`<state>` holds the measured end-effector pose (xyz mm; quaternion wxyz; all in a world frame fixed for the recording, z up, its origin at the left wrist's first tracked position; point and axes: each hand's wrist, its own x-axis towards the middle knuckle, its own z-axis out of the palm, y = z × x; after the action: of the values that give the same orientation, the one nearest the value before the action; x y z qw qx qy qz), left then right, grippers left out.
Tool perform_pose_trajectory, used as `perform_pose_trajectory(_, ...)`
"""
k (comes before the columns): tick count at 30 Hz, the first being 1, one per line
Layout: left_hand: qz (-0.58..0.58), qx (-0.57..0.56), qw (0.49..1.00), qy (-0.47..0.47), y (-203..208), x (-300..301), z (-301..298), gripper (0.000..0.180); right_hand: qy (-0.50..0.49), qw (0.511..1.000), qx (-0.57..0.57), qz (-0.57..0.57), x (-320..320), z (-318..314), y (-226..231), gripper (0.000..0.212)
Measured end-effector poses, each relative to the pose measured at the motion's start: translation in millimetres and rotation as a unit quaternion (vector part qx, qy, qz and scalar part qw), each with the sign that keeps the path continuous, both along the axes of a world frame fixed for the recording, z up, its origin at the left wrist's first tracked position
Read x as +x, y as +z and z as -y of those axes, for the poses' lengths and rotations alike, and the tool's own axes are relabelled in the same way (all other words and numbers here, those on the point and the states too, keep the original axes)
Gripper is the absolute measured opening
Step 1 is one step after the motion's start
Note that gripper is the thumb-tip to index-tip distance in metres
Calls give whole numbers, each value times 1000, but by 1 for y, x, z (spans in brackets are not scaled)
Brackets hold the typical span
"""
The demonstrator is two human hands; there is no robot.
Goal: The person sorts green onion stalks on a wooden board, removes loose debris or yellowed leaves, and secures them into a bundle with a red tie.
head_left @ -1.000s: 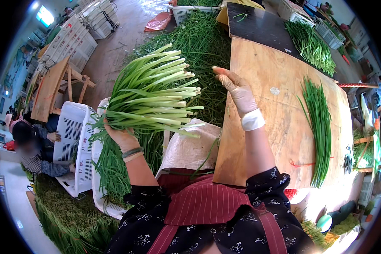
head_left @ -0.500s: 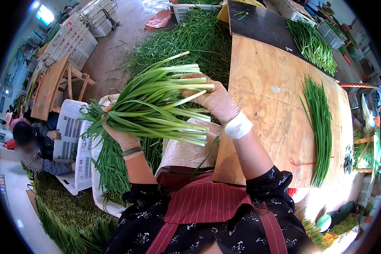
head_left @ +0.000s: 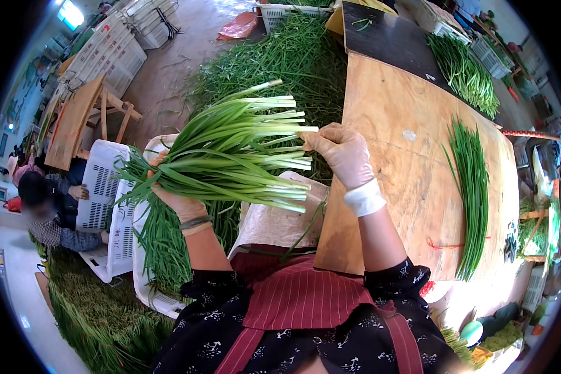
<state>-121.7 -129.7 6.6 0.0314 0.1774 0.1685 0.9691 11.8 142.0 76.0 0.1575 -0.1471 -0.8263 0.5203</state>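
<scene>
My left hand [head_left: 176,202], gloved, is wrapped round a thick bunch of garlic chives [head_left: 230,146] near its leafy side. The pale cut ends fan out to the right, and leaves hide part of the fingers. At those ends, my gloved right hand [head_left: 346,156] has thumb and fingertips pinched on the white tip of one chive stalk [head_left: 280,131]. A small pale brown bit shows at the fingertips, too small to name. Below the bunch, a white crate [head_left: 141,274] holds more loose chives [head_left: 165,249].
A wooden board [head_left: 396,181] on my right bears a smaller chive bundle [head_left: 469,199] and a red tie [head_left: 442,246]. Loose greens [head_left: 287,56] are heaped on the floor ahead. A person [head_left: 50,206] sits at left by a white crate [head_left: 100,187].
My right hand has come out from among the stalk ends, moving right and slightly down, and now pinches one stalk's tip. My left hand holds the bunch nearly still.
</scene>
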Motion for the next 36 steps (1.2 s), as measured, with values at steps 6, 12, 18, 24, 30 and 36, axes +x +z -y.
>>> perform_pose_trajectory(6,13,31,999,-17,15,17,-19,19,211,974,35,70,-9,12,0,35)
perform_pose_trajectory(12,8,3,1000,19,17,22,-21,24,236,912,-335,0,-6,31,-4,23)
perform_pose_trajectory(18,-31,95,992,-75,9,9,6,23,99,863,-474,-141,25,-1,7,14)
perform_pose_trajectory(24,-54,8,997,-46,11,21,10,28,-59,943,-208,-251,13,-94,11,19)
perform_pose_trajectory(30,-46,119,989,-77,7,12,17,15,163,983,-78,-13,-16,-45,8,43)
perform_pose_trajectory(36,-45,104,991,-73,11,6,4,11,280,959,-38,8,-33,16,5,42)
